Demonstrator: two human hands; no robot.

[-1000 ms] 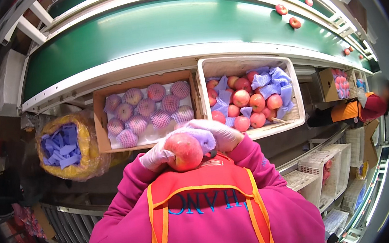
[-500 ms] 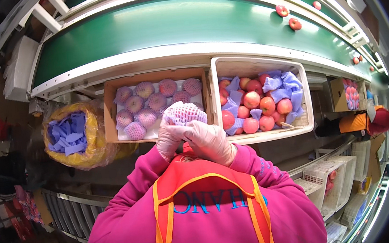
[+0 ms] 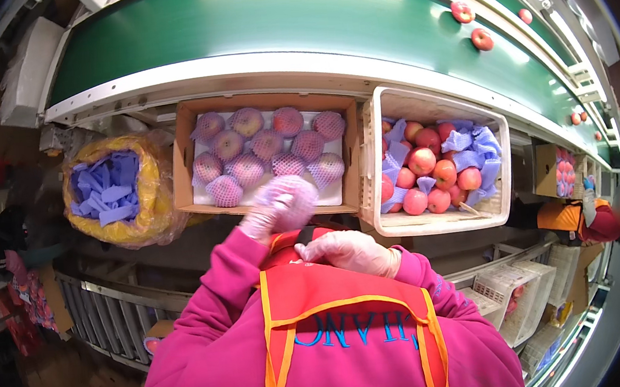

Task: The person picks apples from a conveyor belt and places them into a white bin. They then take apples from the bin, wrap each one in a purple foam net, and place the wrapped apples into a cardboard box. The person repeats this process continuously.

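The left hand (image 3: 263,217) clasps a round apple (image 3: 296,201) by the near edge of the cardboard box (image 3: 183,158); blurred, mesh-like foam netting (image 3: 302,190) veils its skin. The right hand (image 3: 352,251), thinly gloved, hides its palm; its grip I cannot tell.

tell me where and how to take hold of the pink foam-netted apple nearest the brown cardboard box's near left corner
I'd take the round pink foam-netted apple by its sides from above, leaning in from the right. The brown cardboard box is walled but open above, other netted apples sit close behind, and white liner on the right probably leaves room.
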